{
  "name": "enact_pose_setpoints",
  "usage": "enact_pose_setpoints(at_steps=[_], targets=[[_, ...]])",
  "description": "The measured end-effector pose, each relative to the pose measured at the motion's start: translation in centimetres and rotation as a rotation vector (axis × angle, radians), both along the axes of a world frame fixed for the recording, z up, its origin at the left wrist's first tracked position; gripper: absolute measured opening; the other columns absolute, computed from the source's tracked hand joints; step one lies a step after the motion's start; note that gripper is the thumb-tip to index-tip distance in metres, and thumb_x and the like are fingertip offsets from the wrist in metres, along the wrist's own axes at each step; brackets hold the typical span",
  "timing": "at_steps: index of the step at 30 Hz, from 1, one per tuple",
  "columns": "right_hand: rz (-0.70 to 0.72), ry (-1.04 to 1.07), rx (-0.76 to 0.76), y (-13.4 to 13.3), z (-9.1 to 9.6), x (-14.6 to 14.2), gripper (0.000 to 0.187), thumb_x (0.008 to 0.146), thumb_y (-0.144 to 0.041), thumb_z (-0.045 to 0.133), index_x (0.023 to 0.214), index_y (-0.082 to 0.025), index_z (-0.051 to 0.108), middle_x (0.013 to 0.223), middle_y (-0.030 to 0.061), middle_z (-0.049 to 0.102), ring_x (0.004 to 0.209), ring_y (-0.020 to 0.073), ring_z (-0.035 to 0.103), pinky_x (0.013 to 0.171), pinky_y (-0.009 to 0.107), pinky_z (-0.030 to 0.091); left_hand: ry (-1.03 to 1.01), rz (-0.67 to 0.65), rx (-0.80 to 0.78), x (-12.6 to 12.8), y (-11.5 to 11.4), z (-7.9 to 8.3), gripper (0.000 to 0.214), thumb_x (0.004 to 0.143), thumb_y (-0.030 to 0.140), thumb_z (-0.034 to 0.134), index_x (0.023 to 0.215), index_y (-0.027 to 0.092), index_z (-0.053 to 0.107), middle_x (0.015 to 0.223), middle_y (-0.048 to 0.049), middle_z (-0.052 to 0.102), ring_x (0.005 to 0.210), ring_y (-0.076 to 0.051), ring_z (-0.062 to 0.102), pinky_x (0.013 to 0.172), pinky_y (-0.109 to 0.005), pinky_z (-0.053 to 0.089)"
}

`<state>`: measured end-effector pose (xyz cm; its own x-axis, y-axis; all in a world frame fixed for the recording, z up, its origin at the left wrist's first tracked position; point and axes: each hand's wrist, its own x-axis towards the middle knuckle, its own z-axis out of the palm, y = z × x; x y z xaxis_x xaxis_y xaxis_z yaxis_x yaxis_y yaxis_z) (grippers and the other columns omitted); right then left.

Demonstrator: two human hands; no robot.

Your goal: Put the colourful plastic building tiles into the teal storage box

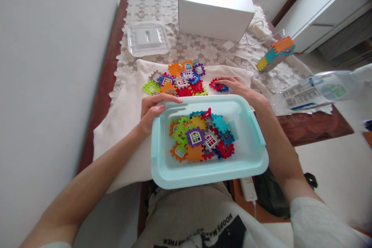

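Note:
A light turquoise plastic bin point(209, 181) is tilted toward me at the table's near edge. Inside it lie several interlocking toy building tiles point(195, 136) in orange, green, purple, red, yellow and blue, some with window grids. My left hand point(152, 110) grips the bin's far left corner, thumb and fingers on the rim. Beyond the bin, a loose pile of similar tiles point(176, 81) rests on a white cloth. To its right, my right hand point(240, 87) reaches past the bin, fingers stretched out over a few red and blue tiles point(221, 87), seemingly touching them.
A clear lid point(148, 38) lies at the back left on the lace tablecloth point(192, 52). Behind stands a white box point(215, 15). On the right are a joined block of coloured tiles point(277, 52) and a plastic bottle point(316, 89). A wall point(58, 66) borders the left.

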<state>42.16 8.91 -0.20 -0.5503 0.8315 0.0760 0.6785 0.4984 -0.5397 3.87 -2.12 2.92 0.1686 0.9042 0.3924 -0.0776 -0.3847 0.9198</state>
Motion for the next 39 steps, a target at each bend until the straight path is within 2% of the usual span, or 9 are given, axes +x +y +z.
enact_pose_setpoints(at_steps=[6, 10, 15, 20, 27, 31, 33, 36, 39], targets=[[-0.075, 0.007, 0.038, 0.6, -0.8, 0.1, 0.055, 0.099, -0.054, 0.078, 0.15, -0.032, 0.077, 0.161, 0.0126, 0.071, 0.156, 0.0484, 0.058, 0.135, 0.073, 0.041, -0.007, -0.003, -0.03, -0.1, 0.0, 0.1, 0.039, 0.091, 0.049, 0.074, 0.098, 0.017, 0.095, 0.085, -0.0098, 0.087, 0.067, -0.021, 0.074, 0.058, -0.03, 0.054], [-0.17, 0.042, 0.055, 1.0, -1.3, 0.0, 0.042, 0.111, -0.056, 0.058, 0.138, -0.032, 0.079, 0.158, 0.0141, 0.071, 0.154, 0.0436, 0.061, 0.135, 0.067, 0.043, 0.015, 0.002, -0.034, -0.2, 0.0, 0.0, 0.039, 0.091, 0.049, 0.073, 0.097, 0.017, 0.095, 0.088, -0.0106, 0.088, 0.072, -0.023, 0.076, 0.061, -0.031, 0.057], [-0.155, 0.04, 0.101, 1.3, -1.3, 0.0, 0.032, 0.093, -0.053, 0.085, 0.113, -0.029, 0.079, 0.14, 0.0145, 0.079, 0.136, 0.0453, 0.07, 0.124, 0.067, 0.052, -0.014, -0.004, -0.039, -0.2, 0.0, -0.1, 0.037, 0.09, 0.05, 0.076, 0.098, 0.019, 0.096, 0.085, -0.0093, 0.088, 0.068, -0.021, 0.074, 0.058, -0.03, 0.055], [-0.208, -0.03, 0.113, 0.7, -0.6, -0.6, 0.016, 0.091, -0.045, 0.082, 0.097, -0.03, 0.076, 0.124, 0.0118, 0.082, 0.12, 0.0431, 0.073, 0.113, 0.066, 0.057, -0.004, 0.019, -0.071, -0.1, 0.0, -0.1, 0.043, 0.087, 0.054, 0.075, 0.097, 0.018, 0.096, 0.084, -0.0104, 0.087, 0.064, -0.021, 0.072, 0.053, -0.03, 0.051], [-0.252, 0.078, 0.099, 0.5, -0.1, -1.4, 0.036, 0.087, -0.063, 0.086, 0.098, -0.03, 0.077, 0.115, 0.0115, 0.081, 0.117, 0.0427, 0.073, 0.112, 0.065, 0.058, 0.013, 0.026, -0.059, 0.1, -0.1, 0.5, 0.04, 0.086, 0.053, 0.074, 0.093, 0.019, 0.095, 0.082, -0.0099, 0.087, 0.063, -0.021, 0.07, 0.054, -0.031, 0.05], [-0.282, 0.387, 0.023, -0.1, 1.2, -2.4, 0.057, 0.081, -0.084, 0.084, 0.099, -0.031, 0.072, 0.118, 0.0112, 0.08, 0.114, 0.0374, 0.075, 0.104, 0.06, 0.063, 0.007, 0.009, -0.062, 0.1, -0.1, 0.5, 0.041, 0.088, 0.055, 0.077, 0.095, 0.019, 0.095, 0.083, -0.0099, 0.087, 0.064, -0.021, 0.07, 0.055, -0.03, 0.049], [-0.232, 0.539, 0.001, -0.9, 2.3, -2.9, 0.07, 0.08, -0.097, 0.077, 0.102, -0.031, 0.069, 0.124, 0.0127, 0.078, 0.121, 0.0372, 0.075, 0.103, 0.057, 0.063, -0.002, 0.005, -0.051, 0.0, -0.1, 0.3, 0.042, 0.089, 0.056, 0.077, 0.095, 0.018, 0.095, 0.083, -0.0102, 0.087, 0.064, -0.021, 0.07, 0.056, -0.031, 0.049], [-0.155, 0.597, -0.03, -2.6, 3.8, -3.5, 0.088, 0.073, -0.112, 0.065, 0.112, -0.033, 0.07, 0.134, 0.0145, 0.076, 0.13, 0.0402, 0.074, 0.105, 0.059, 0.063, -0.005, 0.002, -0.031, 0.0, -0.1, 0.1, 0.041, 0.091, 0.054, 0.076, 0.097, 0.018, 0.095, 0.085, -0.0101, 0.088, 0.066, -0.021, 0.072, 0.057, -0.031, 0.05], [0.013, 0.628, -0.128, -3.8, 4.4, -3.6, 0.095, 0.06, -0.116, 0.07, 0.107, -0.034, 0.073, 0.127, 0.0146, 0.078, 0.126, 0.0444, 0.074, 0.104, 0.066, 0.062, 0.008, 0.008, -0.029, 0.0, -0.1, 0.0, 0.039, 0.092, 0.052, 0.075, 0.097, 0.019, 0.095, 0.087, -0.0101, 0.088, 0.068, -0.022, 0.073, 0.059, -0.033, 0.051]])
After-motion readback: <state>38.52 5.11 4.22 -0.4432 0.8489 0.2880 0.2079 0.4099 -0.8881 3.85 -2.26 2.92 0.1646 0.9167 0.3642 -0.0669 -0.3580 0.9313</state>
